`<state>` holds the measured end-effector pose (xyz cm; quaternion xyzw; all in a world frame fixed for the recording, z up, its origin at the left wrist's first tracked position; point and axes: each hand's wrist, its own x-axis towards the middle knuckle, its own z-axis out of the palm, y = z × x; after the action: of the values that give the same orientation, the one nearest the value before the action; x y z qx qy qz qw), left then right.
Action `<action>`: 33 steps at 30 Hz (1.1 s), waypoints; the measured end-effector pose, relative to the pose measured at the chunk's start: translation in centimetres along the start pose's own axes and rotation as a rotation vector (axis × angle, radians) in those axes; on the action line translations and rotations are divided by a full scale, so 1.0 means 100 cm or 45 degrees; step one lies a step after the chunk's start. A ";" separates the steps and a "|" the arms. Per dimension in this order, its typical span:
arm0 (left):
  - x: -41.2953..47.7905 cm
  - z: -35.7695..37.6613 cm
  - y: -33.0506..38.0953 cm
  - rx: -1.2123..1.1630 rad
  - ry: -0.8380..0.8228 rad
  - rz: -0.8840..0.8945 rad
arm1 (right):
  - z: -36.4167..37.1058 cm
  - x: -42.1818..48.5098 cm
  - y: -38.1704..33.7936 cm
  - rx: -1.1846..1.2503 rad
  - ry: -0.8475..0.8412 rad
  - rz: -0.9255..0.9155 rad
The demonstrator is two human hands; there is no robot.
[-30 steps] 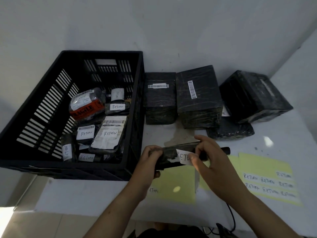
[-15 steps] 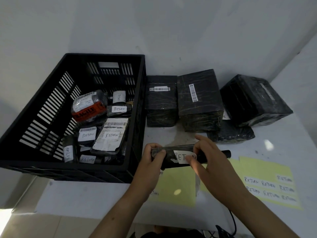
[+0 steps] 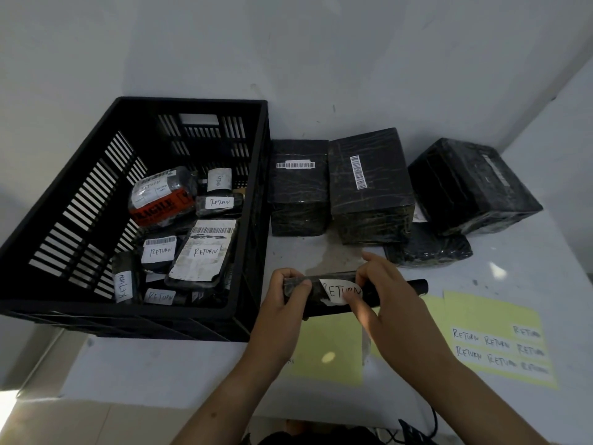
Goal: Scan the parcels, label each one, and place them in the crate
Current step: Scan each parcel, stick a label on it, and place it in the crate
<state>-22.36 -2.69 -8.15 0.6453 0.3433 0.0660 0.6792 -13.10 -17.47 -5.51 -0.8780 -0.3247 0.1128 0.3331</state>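
I hold a long, thin black parcel (image 3: 324, 303) just above the table, right of the black crate (image 3: 253, 194). My left hand (image 3: 284, 303) grips its left end. My right hand (image 3: 388, 300) holds the parcel's middle, its thumb pressing a white RETURN label (image 3: 338, 292) onto the wrap. The label's lower edge curls off the parcel. Several labelled parcels (image 3: 205, 252) lie in the crate.
Three big black wrapped boxes (image 3: 369, 184) stand at the back of the white table, with a flat black parcel (image 3: 428, 248) in front of them. Yellow label sheets (image 3: 500, 345) with RETURN stickers lie at the right and under my hands. A cable (image 3: 430, 425) hangs at the table's near edge.
The parcel has stayed between my hands. My right thumb has slid right along the label, so that more of the word RETURN shows.
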 end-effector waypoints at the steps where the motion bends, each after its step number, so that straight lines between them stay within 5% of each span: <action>1: -0.001 0.001 0.000 -0.021 0.010 0.005 | 0.001 0.000 0.000 -0.005 0.006 -0.004; 16: 0.000 0.004 -0.005 -0.116 0.053 0.064 | 0.008 0.002 0.006 -0.062 0.244 -0.048; 21: -0.001 0.000 -0.005 -0.201 0.012 0.031 | 0.009 0.002 0.014 0.333 0.375 0.117; 25: -0.002 0.008 0.001 -0.226 0.110 0.092 | 0.013 -0.005 0.010 0.628 0.206 0.345; 33: 0.001 0.012 -0.004 0.021 0.122 0.249 | 0.016 -0.008 0.009 0.681 0.344 0.376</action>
<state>-21.77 -3.74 -8.60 0.6774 0.3113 0.1600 0.6470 -13.96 -17.69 -7.27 -0.8041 -0.1057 0.1239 0.5718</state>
